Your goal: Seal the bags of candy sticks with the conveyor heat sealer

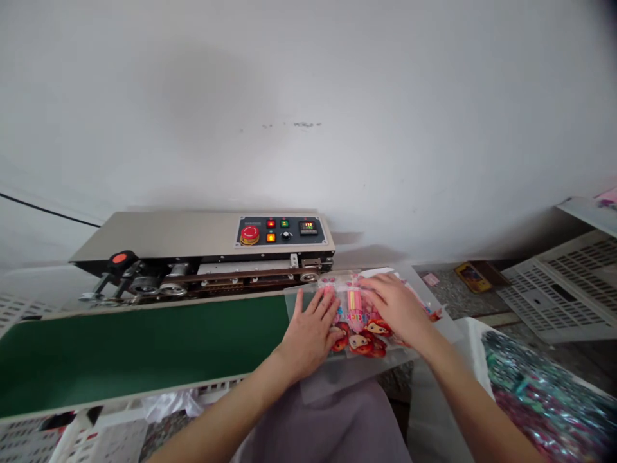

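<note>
Several clear plastic packets (359, 341) with pink contents and red-haired cartoon figures lie on a translucent sheet at the right end of the green belt. My left hand (311, 328) rests on the left edge of the packets, fingers spread and pointing away from me. Over their upper right part lies my right hand (393, 302), its fingers stretched to the left across the plastic. Parts of the packets are hidden under both hands.
A sealing machine (207, 238) with lit buttons stands along the wall behind the green belt (154, 347). At the lower right is a white box (475, 347) full of shiny packets. Plastic crates (569, 289) stand farther right.
</note>
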